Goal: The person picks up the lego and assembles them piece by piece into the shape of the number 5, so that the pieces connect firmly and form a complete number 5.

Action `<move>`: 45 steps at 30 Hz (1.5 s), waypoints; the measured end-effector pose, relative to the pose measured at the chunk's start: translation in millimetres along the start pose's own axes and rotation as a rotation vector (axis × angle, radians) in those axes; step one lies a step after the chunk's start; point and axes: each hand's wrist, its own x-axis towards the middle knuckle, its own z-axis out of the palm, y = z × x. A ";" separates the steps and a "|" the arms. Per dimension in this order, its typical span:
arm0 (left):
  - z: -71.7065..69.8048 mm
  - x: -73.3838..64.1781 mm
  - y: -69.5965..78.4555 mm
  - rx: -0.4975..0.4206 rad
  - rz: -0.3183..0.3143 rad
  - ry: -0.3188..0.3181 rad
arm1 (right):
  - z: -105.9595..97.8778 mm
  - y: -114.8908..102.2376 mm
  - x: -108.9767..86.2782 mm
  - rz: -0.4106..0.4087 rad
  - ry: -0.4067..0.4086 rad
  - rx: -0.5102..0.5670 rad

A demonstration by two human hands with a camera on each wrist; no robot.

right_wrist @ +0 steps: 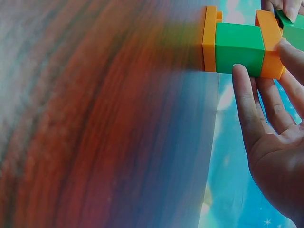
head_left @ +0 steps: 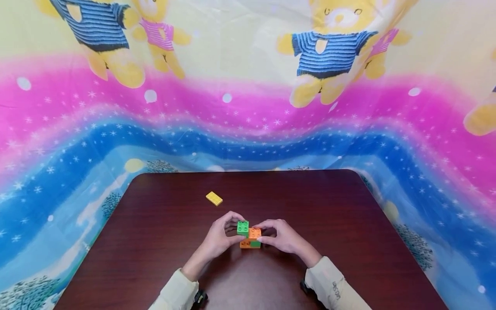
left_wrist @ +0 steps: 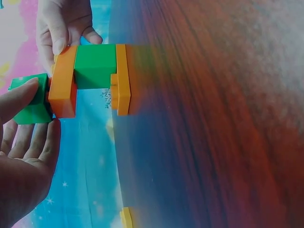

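Note:
A stack of toy building bricks stands on the table between both hands. At its base lies a thin orange plate, with a green brick on one end. An orange brick tops that, its free end reaching out to the left over the plate. My left hand pinches a second green brick between thumb and fingers at this overhanging end. Studs show in a narrow gap beneath it in the left wrist view. My right hand holds the orange brick's right side, one fingertip touching the lower green brick.
A thin yellow plate lies on the dark brown table, behind and left of the stack. A printed cloth with bears hangs behind the table and along its sides.

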 end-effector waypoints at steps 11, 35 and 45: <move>1.7 0.2 -1.8 -0.005 -0.004 0.010 | 1.2 0.4 0.4 0.004 0.004 -0.007; 6.7 -1.9 -1.3 -0.032 -0.042 -0.015 | 1.1 4.7 -1.4 0.009 0.006 -0.009; 5.8 -2.4 -4.4 -0.085 -0.053 -0.021 | 2.3 5.4 -0.6 0.004 0.010 -0.012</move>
